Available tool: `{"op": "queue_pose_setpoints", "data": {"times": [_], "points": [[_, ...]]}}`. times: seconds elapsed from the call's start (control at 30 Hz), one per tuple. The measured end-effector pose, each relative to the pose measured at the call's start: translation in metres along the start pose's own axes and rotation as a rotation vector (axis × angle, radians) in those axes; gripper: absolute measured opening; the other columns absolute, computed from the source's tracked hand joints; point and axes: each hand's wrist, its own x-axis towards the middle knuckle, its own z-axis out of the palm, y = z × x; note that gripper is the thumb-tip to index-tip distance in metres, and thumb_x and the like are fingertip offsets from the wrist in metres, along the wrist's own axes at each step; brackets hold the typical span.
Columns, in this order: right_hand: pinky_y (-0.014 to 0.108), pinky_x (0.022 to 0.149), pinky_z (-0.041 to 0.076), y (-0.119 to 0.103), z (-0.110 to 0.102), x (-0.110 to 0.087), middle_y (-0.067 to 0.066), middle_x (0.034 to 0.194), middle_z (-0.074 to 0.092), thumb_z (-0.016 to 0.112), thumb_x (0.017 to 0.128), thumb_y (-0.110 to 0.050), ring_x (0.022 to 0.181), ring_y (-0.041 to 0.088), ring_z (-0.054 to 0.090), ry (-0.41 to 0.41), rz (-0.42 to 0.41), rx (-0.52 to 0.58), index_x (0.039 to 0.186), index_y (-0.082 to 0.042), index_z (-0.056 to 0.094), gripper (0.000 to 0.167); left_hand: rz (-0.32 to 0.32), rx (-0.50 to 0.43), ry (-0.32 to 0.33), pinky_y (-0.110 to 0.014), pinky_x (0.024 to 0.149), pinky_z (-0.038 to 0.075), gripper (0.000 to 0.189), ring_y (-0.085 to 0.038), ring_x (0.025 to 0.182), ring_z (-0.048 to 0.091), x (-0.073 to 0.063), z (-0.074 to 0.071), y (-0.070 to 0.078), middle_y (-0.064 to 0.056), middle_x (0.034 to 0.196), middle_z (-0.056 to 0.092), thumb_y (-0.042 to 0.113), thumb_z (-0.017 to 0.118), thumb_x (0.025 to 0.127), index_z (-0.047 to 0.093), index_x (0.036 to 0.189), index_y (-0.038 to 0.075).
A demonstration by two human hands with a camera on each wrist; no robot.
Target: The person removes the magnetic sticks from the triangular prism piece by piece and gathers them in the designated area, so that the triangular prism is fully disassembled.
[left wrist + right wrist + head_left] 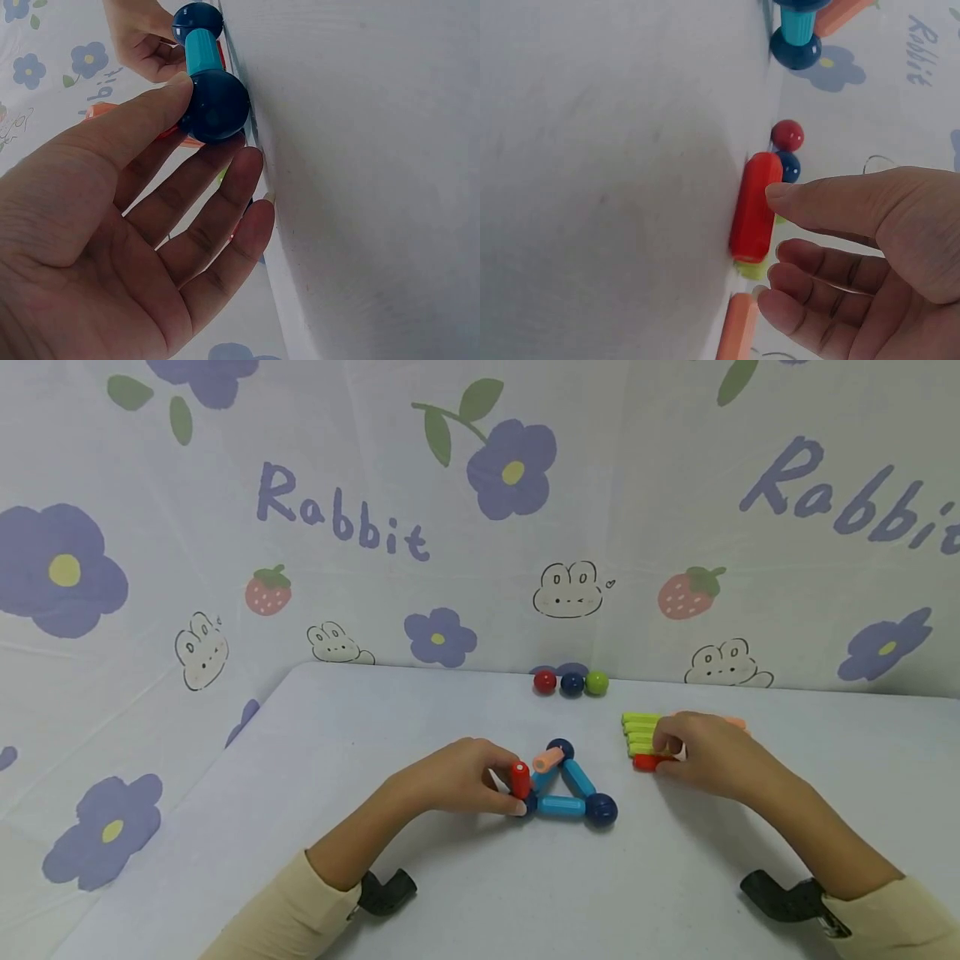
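My left hand (457,777) holds the left corner of a triangle of blue magnetic rods (562,807) and navy balls (601,810). Its thumb presses that corner's ball (217,105); the other fingers reach behind. A red rod (520,780) stands upright on this ball, and a peach rod (548,761) slants up from the back ball (561,749). At the right, my right hand (705,756) pinches a second red rod (756,210) lying on the table. The thumb lies against its side, while the index fingertip is hidden in the right wrist view.
Several lime rods (639,727) lie side by side just behind the right hand, with a peach rod (736,723) partly covered by it. Red (545,682), navy (572,684) and green (597,683) balls line the white table's back edge, before a printed cloth (360,593).
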Motion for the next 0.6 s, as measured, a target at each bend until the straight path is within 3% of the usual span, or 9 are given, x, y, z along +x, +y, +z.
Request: {"op": "queue_pose_setpoints", "data": {"times": [0.13,0.33,0.6], "points": [[0.033,0.066,0.051,-0.009,0.0,0.002,-0.002,0.082,0.059,0.082,0.08,-0.006,0.078,0.02,0.055,0.005,-0.015,0.026,0.092,-0.01,0.07,0.017,-0.002,-0.001,-0.004,-0.025,0.074,0.054,0.029,-0.009,0.084,0.066,0.0,0.0,-0.001,0.014,0.094,0.068,0.024,0.082,0.086,0.073,0.114,0.018],[0.029,0.062,0.05,-0.031,0.003,0.008,-0.001,0.087,0.063,0.081,0.083,-0.008,0.072,0.014,0.054,0.044,-0.141,0.074,0.096,-0.009,0.072,0.017,-0.007,-0.005,-0.009,-0.025,0.074,0.054,0.029,-0.009,0.084,0.066,-0.001,-0.001,-0.001,0.013,0.094,0.068,0.025,0.082,0.086,0.074,0.113,0.018],[0.024,0.067,0.053,-0.068,0.016,0.027,0.0,0.101,0.067,0.082,0.084,-0.011,0.082,0.015,0.059,0.057,-0.291,0.092,0.108,-0.011,0.072,0.026,0.013,-0.026,-0.007,-0.025,0.076,0.054,0.027,-0.009,0.084,0.067,-0.001,-0.002,-0.001,0.013,0.093,0.068,0.024,0.081,0.086,0.074,0.111,0.019]]}}
